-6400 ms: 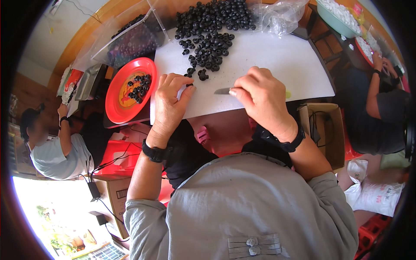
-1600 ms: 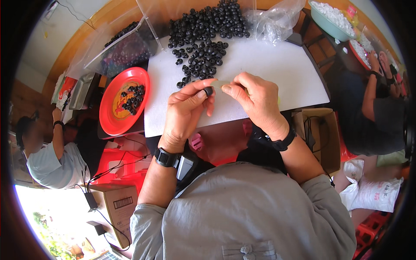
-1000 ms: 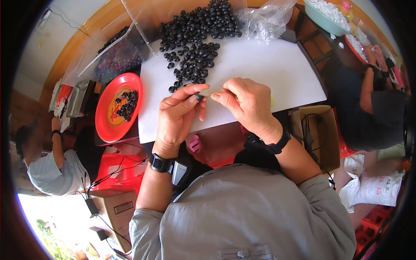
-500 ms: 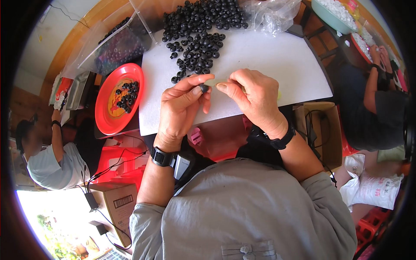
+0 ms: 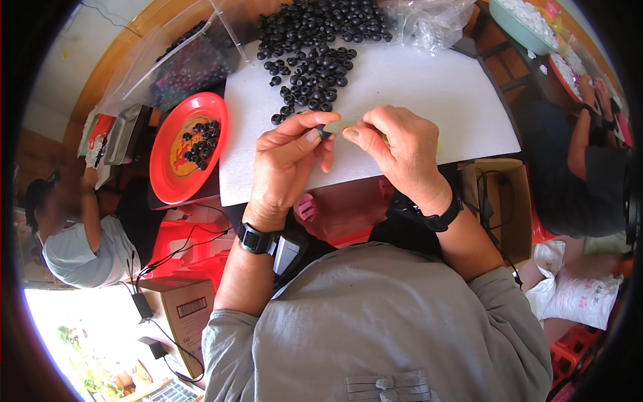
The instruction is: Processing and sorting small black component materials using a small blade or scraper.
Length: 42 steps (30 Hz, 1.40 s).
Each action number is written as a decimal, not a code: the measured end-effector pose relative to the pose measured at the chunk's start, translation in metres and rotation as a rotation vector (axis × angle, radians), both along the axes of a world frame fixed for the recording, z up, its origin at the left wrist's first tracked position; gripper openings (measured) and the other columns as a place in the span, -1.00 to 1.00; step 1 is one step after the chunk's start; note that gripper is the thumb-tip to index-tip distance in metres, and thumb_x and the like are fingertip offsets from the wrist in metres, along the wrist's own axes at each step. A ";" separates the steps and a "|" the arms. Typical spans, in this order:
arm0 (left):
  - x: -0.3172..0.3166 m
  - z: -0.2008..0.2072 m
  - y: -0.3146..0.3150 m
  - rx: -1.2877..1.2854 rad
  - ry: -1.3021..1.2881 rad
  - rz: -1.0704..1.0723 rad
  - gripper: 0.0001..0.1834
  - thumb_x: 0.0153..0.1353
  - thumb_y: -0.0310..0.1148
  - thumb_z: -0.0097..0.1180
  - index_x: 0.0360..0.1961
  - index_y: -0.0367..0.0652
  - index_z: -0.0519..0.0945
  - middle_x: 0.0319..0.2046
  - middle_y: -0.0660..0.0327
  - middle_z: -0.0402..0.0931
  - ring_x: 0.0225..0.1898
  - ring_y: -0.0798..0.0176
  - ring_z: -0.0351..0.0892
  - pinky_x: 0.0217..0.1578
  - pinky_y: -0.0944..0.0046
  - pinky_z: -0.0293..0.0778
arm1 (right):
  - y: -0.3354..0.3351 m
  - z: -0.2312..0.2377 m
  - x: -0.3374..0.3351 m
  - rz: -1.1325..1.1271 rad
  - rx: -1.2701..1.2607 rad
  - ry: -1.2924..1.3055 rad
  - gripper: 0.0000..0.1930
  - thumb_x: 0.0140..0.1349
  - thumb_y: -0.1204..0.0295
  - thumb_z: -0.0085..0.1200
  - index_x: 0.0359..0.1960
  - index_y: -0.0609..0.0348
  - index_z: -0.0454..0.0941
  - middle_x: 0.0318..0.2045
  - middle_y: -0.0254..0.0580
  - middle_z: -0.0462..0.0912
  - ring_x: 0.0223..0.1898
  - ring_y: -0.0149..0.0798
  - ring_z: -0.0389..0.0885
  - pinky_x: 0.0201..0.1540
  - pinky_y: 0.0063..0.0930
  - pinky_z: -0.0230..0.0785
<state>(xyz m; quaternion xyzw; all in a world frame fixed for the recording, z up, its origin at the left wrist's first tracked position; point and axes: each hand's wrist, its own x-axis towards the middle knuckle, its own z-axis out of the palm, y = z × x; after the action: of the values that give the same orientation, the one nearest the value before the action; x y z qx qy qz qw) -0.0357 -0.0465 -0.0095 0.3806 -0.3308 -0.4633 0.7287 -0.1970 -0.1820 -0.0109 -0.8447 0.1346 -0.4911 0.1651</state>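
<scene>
Between the thumb and index finger of my left hand (image 5: 278, 161) is a small black round piece (image 5: 324, 132), partly covered by the fingertips. Just to its right, my right hand (image 5: 405, 144) is closed in a pinch, its thumb and fingertips close to the piece. Something small and pale shows faintly between the two hands; I cannot make out its shape. Beyond my hands, a heap of black round pieces with holes (image 5: 325, 27) spreads over the far part of the white board (image 5: 429, 87), trailing down toward my left hand.
A red oval tray (image 5: 161, 164) with several black pieces stands left of the board. Behind it is a clear plastic bin (image 5: 221, 40); a clear bag (image 5: 429, 23) lies at the far edge. An open carton (image 5: 519, 221) stands at lower right. Other people work on both sides.
The whole view has shifted slightly. My hands keep nearly the same pose, and the black piece is turned a little in my left fingers.
</scene>
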 end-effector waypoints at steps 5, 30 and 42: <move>-0.001 0.003 0.001 0.043 0.004 -0.003 -0.72 0.47 -0.61 0.04 0.11 -0.42 0.68 -0.01 0.08 0.68 -0.23 0.21 0.63 -0.26 0.21 0.59 | 0.004 0.003 -0.004 0.042 -0.017 -0.015 -0.66 0.20 0.22 0.45 -0.48 0.06 0.51 -0.64 -0.31 0.51 -0.57 -0.18 0.53 -0.53 -0.25 0.32; 0.023 0.019 -0.010 0.136 -1.832 0.581 -0.81 0.10 -0.46 0.42 -0.24 -0.18 0.72 -0.33 0.12 0.55 -0.17 -0.03 0.53 -0.18 0.02 0.52 | 0.003 -0.005 -0.005 -0.035 -0.052 -0.075 -0.68 0.21 0.25 0.45 -0.48 0.06 0.52 -0.60 -0.31 0.52 -0.56 -0.18 0.53 -0.52 -0.26 0.34; 0.023 0.023 0.023 0.268 -1.346 0.632 -0.90 0.16 -0.56 0.31 -0.27 -0.23 0.73 -0.33 0.14 0.61 -0.21 0.08 0.57 -0.21 0.09 0.52 | 0.002 -0.005 -0.005 -0.065 -0.137 -0.055 -0.69 0.21 0.28 0.42 -0.48 0.07 0.49 -0.59 -0.31 0.52 -0.54 -0.18 0.53 -0.52 -0.26 0.35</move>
<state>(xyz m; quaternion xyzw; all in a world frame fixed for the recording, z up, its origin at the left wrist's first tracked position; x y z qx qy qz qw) -0.0124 -0.0237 0.0130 0.7435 -0.5204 0.0643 0.4150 -0.2018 -0.1805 -0.0158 -0.8353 0.1234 -0.5274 0.0946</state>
